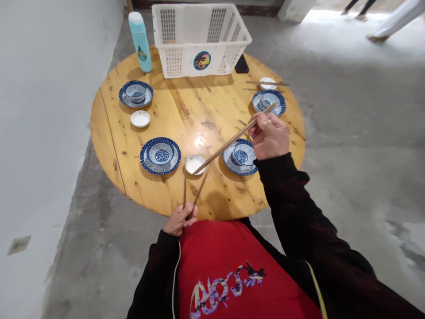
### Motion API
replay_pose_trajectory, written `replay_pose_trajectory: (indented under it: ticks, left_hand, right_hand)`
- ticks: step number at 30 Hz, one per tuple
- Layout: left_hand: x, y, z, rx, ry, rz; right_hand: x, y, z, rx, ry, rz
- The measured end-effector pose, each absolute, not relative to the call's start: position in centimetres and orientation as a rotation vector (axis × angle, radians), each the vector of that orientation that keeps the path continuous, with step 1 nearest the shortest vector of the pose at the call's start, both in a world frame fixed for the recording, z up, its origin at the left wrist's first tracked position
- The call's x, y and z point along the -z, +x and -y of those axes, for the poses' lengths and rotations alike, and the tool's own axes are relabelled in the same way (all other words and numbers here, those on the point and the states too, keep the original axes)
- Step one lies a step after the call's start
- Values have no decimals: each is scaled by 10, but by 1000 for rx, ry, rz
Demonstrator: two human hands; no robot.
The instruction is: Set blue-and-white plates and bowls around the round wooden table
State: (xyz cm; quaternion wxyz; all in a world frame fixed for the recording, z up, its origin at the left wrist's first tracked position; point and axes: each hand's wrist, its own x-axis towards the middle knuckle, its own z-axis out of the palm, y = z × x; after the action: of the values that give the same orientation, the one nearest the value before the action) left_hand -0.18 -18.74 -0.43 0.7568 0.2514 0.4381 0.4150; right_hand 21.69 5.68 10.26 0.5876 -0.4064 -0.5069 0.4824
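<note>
My right hand (pixel 268 135) is closed on a pair of brown chopsticks (pixel 229 142) that slant down to a small white dish (pixel 194 163). It hovers over a blue patterned plate with a bowl (pixel 239 156). At the near table edge my left hand (pixel 180 219) is closed on two more chopsticks (pixel 192 195) pointing up toward the same dish. Another blue plate and bowl (pixel 160 154) lies to the left of the dish.
The round wooden table (pixel 186 110) also bears two further plate-and-bowl sets (pixel 136 93) (pixel 268 101), small white dishes (pixel 140 118) (pixel 267 83), a white plastic basket (pixel 199 37), a teal bottle (pixel 140 42) and a dark phone (pixel 241 64). A wall stands left; someone's legs (pixel 392 22) top right.
</note>
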Motion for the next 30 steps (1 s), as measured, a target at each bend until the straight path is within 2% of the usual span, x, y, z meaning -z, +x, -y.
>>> replay_pose_trajectory:
  ticks: [6, 10, 19, 23, 30]
  left_hand:
    - [5, -4, 177, -1301, 364, -1260]
    - [2, 5, 160, -1323, 375, -1369]
    - [26, 12, 165, -1298, 310, -1658]
    - [28, 12, 165, -1296, 316, -1671]
    - [31, 13, 165, -1268, 423, -1702]
  right_hand:
    - [-67, 226, -58, -1123, -1066, 1166]
    - [-46, 205, -45, -1212, -1097, 1174]
    - [-105, 174, 32, -722, -1089, 1685]
    - [-95, 163, 62, -781, -947, 1941]
    - [-82, 161, 63, -872, -909, 1919]
